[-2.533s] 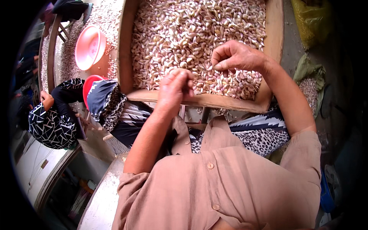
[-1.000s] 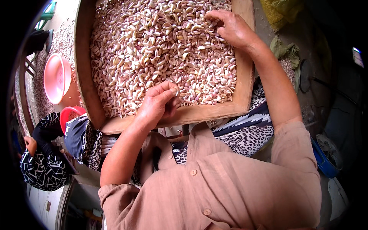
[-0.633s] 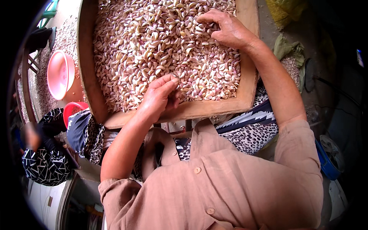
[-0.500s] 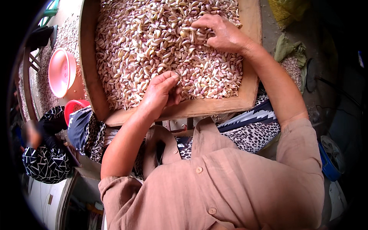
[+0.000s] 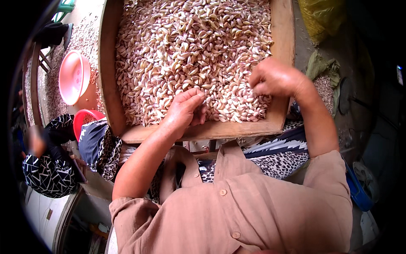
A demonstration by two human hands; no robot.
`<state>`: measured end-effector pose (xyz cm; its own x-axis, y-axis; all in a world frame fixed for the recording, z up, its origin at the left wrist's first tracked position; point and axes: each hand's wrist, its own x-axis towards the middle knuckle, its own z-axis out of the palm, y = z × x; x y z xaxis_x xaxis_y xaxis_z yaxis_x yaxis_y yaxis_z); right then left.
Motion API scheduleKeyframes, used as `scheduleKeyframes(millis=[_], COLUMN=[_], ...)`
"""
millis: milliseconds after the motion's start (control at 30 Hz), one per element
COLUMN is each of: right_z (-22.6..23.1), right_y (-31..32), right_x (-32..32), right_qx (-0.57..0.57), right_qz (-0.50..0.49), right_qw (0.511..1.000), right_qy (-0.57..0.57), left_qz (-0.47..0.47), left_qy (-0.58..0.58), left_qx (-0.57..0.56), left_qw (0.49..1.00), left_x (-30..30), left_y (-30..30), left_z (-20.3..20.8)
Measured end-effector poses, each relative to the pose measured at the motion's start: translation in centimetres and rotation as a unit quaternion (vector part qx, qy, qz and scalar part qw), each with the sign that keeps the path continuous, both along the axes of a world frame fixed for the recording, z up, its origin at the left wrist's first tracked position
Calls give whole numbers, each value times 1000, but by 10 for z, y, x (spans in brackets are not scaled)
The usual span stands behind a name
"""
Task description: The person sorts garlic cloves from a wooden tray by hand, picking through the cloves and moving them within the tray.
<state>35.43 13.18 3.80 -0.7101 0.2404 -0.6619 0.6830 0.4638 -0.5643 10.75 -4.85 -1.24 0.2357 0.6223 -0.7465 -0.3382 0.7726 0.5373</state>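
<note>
A wooden tray point(image 5: 289, 31) in front of me is filled with loose garlic cloves point(image 5: 186, 55), pale with purple streaks. My left hand point(image 5: 186, 109) is closed just above the cloves by the tray's near edge, thumb pressed to the curled fingers; what they hold, if anything, is hidden. Over the near right corner of the cloves is my right hand point(image 5: 277, 79), its fingers bent in a pinch and slightly blurred. I cannot make out what lies between those fingertips.
On the left stand a pink basin point(image 5: 72, 78) and a red bowl point(image 5: 84, 120). Another person point(image 5: 48, 169) in patterned clothes sits at the left. A yellow sack point(image 5: 323, 19), a green sack point(image 5: 321, 67) and a blue container point(image 5: 357, 190) are on the right.
My right hand has moved from the tray's far right part to its near right corner. The left hand stays closed at nearly the same spot. The view has shifted slightly.
</note>
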Motion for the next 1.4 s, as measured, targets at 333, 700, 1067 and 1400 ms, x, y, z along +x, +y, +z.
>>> scheduleKeyframes(millis=[333,700,1067,1400], right_z=[-24,-18,-17,-37], right_y=[28,3,40,64], right_x=[6,-16,10,5], right_qx=[282,157,227,361], right_qz=[-138,18,-140,-213], right_qw=[946,987,962,886], right_qy=[79,25,67,196], left_qz=[-2,6,-1,0], left_qy=[-14,-16,-6,-10], left_qx=[-2,10,8,15], left_qw=[1000,1000,1000,1000], left_x=[-1,1,-1,1], left_y=[-2,-3,-2,-4], left_z=[-7,-5,-6,-4])
